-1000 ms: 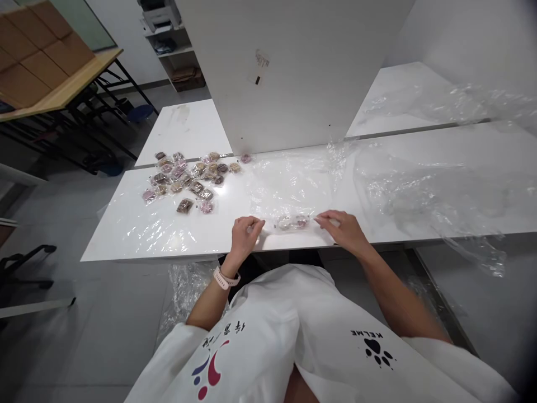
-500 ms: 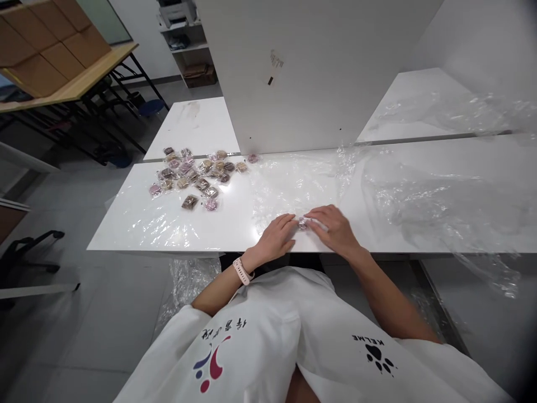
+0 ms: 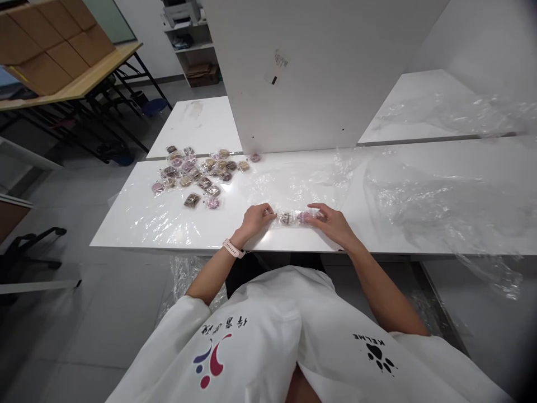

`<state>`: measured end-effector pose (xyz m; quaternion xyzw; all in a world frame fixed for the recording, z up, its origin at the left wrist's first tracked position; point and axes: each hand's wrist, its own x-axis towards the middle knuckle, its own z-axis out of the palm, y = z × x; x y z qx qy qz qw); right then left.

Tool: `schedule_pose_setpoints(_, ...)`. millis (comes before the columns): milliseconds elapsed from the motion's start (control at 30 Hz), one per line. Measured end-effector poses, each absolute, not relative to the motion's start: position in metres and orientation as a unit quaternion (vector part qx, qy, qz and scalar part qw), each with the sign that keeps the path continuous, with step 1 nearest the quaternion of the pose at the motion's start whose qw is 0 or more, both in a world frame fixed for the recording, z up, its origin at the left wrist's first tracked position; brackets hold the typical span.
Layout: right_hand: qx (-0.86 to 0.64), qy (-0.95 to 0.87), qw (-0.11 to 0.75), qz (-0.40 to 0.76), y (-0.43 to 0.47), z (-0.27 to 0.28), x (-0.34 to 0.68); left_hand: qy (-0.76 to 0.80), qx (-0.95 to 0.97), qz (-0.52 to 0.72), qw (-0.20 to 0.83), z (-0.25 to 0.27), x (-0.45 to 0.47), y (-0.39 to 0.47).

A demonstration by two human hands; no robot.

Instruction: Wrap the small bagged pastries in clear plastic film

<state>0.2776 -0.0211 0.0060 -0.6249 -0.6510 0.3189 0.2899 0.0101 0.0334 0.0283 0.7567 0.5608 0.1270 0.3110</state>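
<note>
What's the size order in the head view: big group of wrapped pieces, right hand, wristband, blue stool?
1. Group of wrapped pieces
2. Right hand
3. Wristband and blue stool: too alike to rank; stool farther away.

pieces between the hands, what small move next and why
I'd probably nudge the pink piece slightly toward the brown piece with the right hand: a small gap seems to show between the two, the right fingers are already at the pink one, and the left hand is by the brown one's far side, where it could steady it.
</note>
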Motion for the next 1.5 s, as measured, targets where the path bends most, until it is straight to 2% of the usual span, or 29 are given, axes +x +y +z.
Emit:
schedule_pose_setpoints(100,-0.656,-0.673,0.279,0.196,-0.019,0.005,0.276,0.588,0.782,0.128,0.164,0.028,0.016,0.026)
schedule_pose_setpoints(200,-0.571,-0.765,0.265,0.136,-0.022,-0.001,0.284,0.495,0.852,0.156,0.074,0.026,0.017,0.011)
schedule_pose_setpoints(333,-0.485,-0.822,0.237,0.181,-0.027,-0.010,0.300,0.369,0.909,0.143,0.134,0.011,0.012,-0.003)
schedule_pose_setpoints(533,-0.540,-0.762,0.294,0.205,-0.018,-0.008,0.297,0.497,0.833,0.176,0.168,0.006,0.017,0.014)
schedule_pose_setpoints(700,-0.657,-0.687,0.209,0.230,0.011,0.005,0.281,0.580,0.786,0.107,0.187,0.025,0.030,0.050)
schedule_pose_setpoints(800,-0.690,-0.688,0.190,0.119,0.021,0.012,0.273,0.590,0.794,0.112,0.096,0.027,0.036,0.058)
schedule_pose_setpoints(867,-0.654,-0.724,0.218,0.027,0.019,0.014,0.270,0.533,0.832,0.146,0.042,0.022,0.037,0.053)
schedule_pose_setpoints(933,-0.585,-0.777,0.235,0.009,0.011,0.011,0.268,0.443,0.882,0.158,0.046,0.015,0.037,0.043)
schedule_pose_setpoints(1067,-0.501,-0.827,0.236,0.092,-0.004,-0.003,0.270,0.390,0.899,0.144,0.135,0.009,0.030,0.031)
schedule_pose_setpoints(1200,-0.542,-0.783,0.267,0.149,0.004,-0.007,0.274,0.457,0.860,0.130,0.189,0.021,0.027,0.047)
schedule_pose_setpoints(1333,-0.619,-0.726,0.218,0.205,0.027,0.004,0.271,0.526,0.822,0.084,0.202,0.034,0.036,0.073)
schedule_pose_setpoints(1400,-0.644,-0.723,0.205,0.140,0.033,0.009,0.265,0.548,0.814,0.104,0.164,0.039,0.041,0.076)
schedule_pose_setpoints(1500,-0.605,-0.757,0.245,0.001,0.026,0.009,0.252,0.558,0.785,0.228,0.141,0.046,0.041,0.052)
